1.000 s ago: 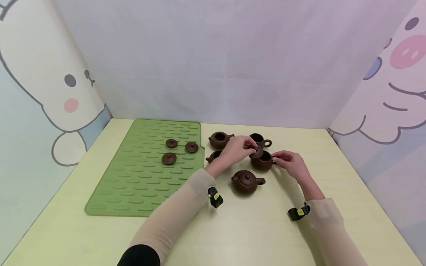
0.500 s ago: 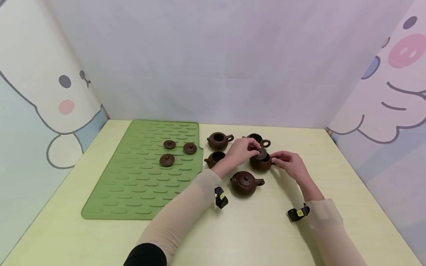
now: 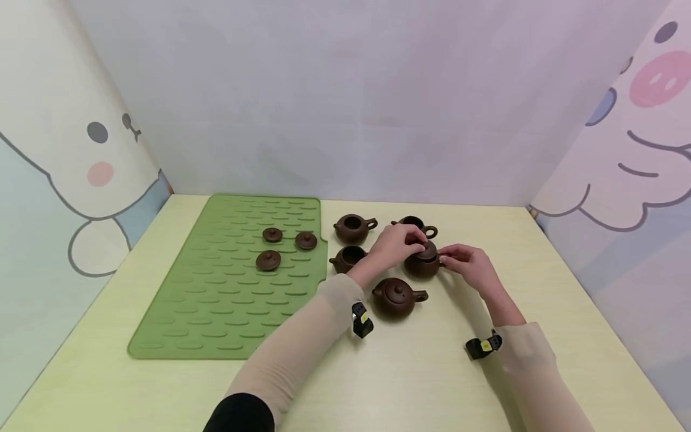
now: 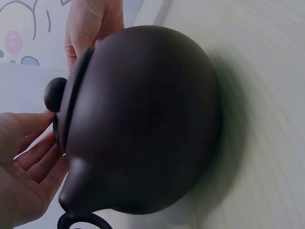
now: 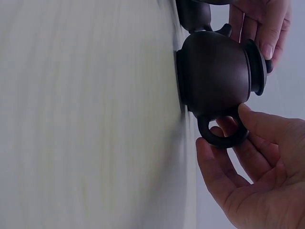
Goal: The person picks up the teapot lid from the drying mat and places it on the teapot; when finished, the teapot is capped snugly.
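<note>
My left hand (image 3: 395, 246) pinches a dark brown lid (image 3: 429, 250) by its knob, above the mouth of a small brown teapot (image 3: 421, 267). In the right wrist view the lid (image 5: 258, 67) sits tilted at the rim, part of it still clear of the opening. My right hand (image 3: 471, 267) grips that teapot's ring handle (image 5: 224, 138) between thumb and fingers. Nearer the front stands a lidded teapot (image 3: 395, 298). It fills most of the left wrist view, with the fingers of my left hand (image 4: 28, 167) behind it.
Lidless teapots stand close by: one at back left (image 3: 354, 229), one beside my left wrist (image 3: 348, 258), and one behind my left hand (image 3: 412, 222). Three lids, one of them the front lid (image 3: 268, 260), lie on a green mat (image 3: 216, 300) at left.
My left hand has moved slightly right, bringing the lid from beside the teapot's mouth to over it. The right hand has stayed at the handle. The view has shifted a little.
</note>
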A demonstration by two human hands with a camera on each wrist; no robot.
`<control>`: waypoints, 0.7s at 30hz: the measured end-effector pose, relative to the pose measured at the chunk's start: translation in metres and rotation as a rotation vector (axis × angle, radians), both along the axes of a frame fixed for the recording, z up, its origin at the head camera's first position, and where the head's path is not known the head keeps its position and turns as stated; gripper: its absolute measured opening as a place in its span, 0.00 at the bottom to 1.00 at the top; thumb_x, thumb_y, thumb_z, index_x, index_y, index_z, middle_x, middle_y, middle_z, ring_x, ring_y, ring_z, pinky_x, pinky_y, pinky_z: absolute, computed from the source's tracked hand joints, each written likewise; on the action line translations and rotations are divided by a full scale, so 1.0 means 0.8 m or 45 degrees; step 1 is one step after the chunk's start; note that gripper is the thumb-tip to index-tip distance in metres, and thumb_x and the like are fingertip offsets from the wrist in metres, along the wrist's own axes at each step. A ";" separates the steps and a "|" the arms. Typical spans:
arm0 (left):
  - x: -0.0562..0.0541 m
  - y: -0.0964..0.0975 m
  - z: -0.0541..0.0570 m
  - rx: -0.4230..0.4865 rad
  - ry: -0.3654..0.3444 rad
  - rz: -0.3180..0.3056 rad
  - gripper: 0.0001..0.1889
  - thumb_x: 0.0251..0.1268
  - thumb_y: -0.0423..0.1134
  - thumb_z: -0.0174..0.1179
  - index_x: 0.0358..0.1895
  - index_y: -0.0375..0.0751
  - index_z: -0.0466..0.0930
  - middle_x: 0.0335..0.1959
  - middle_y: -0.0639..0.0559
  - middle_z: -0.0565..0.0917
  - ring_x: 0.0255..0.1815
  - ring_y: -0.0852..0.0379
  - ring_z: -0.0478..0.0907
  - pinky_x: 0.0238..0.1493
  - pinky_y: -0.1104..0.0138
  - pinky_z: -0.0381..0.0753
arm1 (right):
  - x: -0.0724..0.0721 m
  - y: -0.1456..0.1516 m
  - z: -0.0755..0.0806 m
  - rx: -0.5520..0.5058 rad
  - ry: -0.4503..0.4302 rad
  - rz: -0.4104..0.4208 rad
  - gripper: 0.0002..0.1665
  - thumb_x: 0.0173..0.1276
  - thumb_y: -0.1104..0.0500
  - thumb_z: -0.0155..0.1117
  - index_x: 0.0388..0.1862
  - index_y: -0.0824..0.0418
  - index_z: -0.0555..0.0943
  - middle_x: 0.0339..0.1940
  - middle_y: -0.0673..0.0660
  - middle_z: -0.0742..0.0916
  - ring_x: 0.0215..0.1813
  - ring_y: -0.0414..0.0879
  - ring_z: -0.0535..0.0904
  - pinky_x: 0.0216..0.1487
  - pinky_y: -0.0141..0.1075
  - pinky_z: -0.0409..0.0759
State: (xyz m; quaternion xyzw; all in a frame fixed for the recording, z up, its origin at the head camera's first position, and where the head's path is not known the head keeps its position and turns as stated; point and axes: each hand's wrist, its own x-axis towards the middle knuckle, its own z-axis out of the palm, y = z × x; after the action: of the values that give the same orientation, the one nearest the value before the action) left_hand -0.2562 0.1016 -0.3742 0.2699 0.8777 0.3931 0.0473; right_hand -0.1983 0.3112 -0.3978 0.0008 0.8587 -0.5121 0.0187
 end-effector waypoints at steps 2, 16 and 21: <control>0.002 0.001 0.000 -0.013 0.001 -0.010 0.07 0.67 0.44 0.65 0.46 0.52 0.86 0.47 0.60 0.89 0.53 0.62 0.83 0.56 0.72 0.79 | 0.000 0.000 0.000 0.012 -0.004 -0.003 0.20 0.72 0.63 0.63 0.57 0.75 0.79 0.50 0.62 0.88 0.40 0.24 0.81 0.45 0.23 0.84; 0.003 0.004 -0.007 -0.071 -0.001 -0.022 0.07 0.68 0.44 0.64 0.46 0.53 0.86 0.51 0.59 0.87 0.58 0.58 0.81 0.60 0.68 0.78 | 0.000 -0.002 0.000 0.004 -0.012 0.001 0.20 0.72 0.62 0.63 0.57 0.74 0.79 0.47 0.54 0.89 0.41 0.24 0.81 0.46 0.23 0.84; 0.004 0.004 -0.008 -0.066 -0.003 -0.042 0.08 0.70 0.44 0.63 0.48 0.52 0.85 0.51 0.59 0.87 0.58 0.59 0.81 0.60 0.68 0.78 | 0.001 0.000 0.000 -0.031 -0.012 0.012 0.21 0.72 0.62 0.63 0.58 0.76 0.78 0.45 0.48 0.88 0.41 0.25 0.81 0.47 0.23 0.84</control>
State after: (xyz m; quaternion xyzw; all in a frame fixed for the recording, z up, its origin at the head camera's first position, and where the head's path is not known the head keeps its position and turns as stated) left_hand -0.2529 0.1052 -0.3806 0.2828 0.8829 0.3697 0.0617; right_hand -0.1978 0.3111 -0.3981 -0.0009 0.8523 -0.5225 0.0250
